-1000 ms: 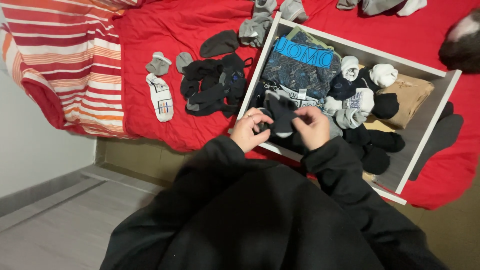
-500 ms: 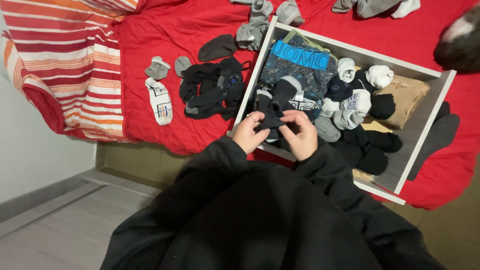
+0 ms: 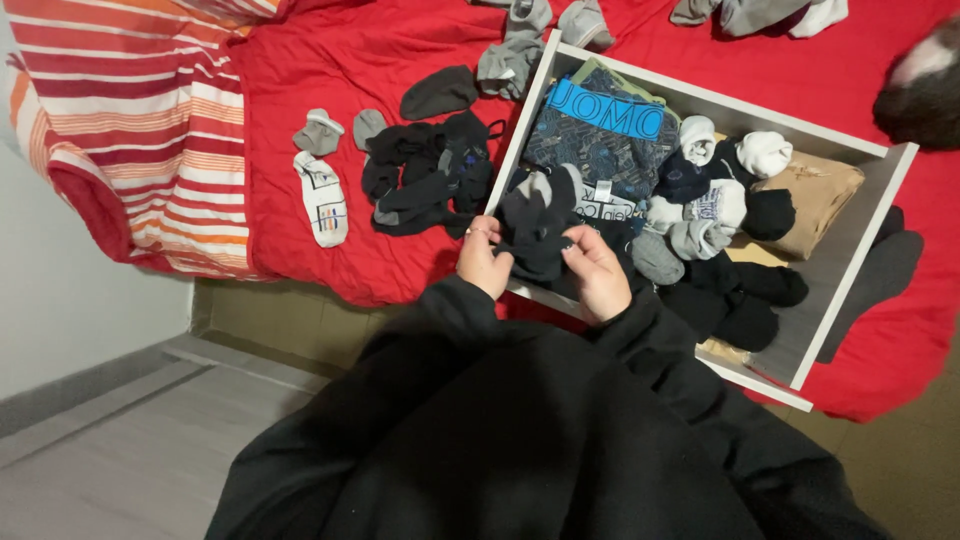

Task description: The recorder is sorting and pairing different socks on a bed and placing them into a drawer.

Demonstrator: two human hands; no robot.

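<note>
Red bed cover (image 3: 400, 40): spread under everything, with a striped orange-and-white blanket (image 3: 110, 120) along its left edge.

White drawer (image 3: 860, 260): one, set on the cover, holding folded blue-patterned underwear (image 3: 600, 125), a tan folded cloth (image 3: 810, 190) and balled socks. I count about three pale balls and at least four dark ones; the dark ones merge, so the count is uncertain.

Loose pile of black socks (image 3: 420, 180): left of the drawer; the number cannot be told. Beside it lie one white printed sock (image 3: 325, 200), two small grey socks (image 3: 320, 130) and one dark sock (image 3: 440, 90).

Dark sock bundle (image 3: 535, 230): one, held over the drawer's near-left corner. Left hand (image 3: 485, 262) pinches its left edge, fingers pressed together. Right hand (image 3: 598, 275) grips its right side, fingers curled onto the cloth.

Judgement: the bundle is being rolled. It goes best with edges aligned, tension even between both hands, and the cuff turned fully over.
</note>
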